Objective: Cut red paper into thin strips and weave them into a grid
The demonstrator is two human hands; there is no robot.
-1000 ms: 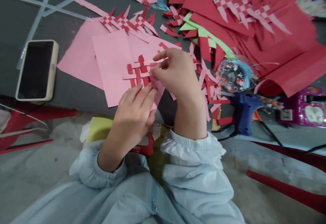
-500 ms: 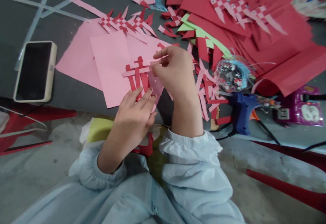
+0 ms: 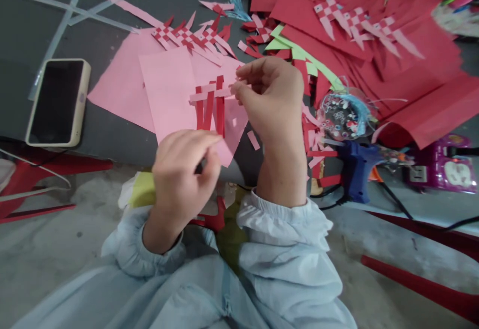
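Red paper strips (image 3: 210,107) stand side by side, with pink paper strips (image 3: 215,93) crossing their upper part in a loose weave. My right hand (image 3: 275,102) is at the weave's right side, thumb and fingers pinched on the ends of the pink strips. Below, my left hand (image 3: 183,174) is closed with curled fingers at the lower ends of the red strips; its fingertips partly hide them. Under the weave lie pink paper sheets (image 3: 166,87).
A phone (image 3: 56,102) lies at left near clear sticks (image 3: 56,40). Woven paper fish (image 3: 183,36) lie behind; more rest on red sheets (image 3: 407,65). At right are paper scraps (image 3: 316,139), a bead container (image 3: 346,114), a blue glue gun (image 3: 355,169) and a purple box (image 3: 445,169).
My left hand has gone from lying flat over the red strips to curling at their lower ends. The weave and my right hand have shifted slightly right, and the strips stand straighter.
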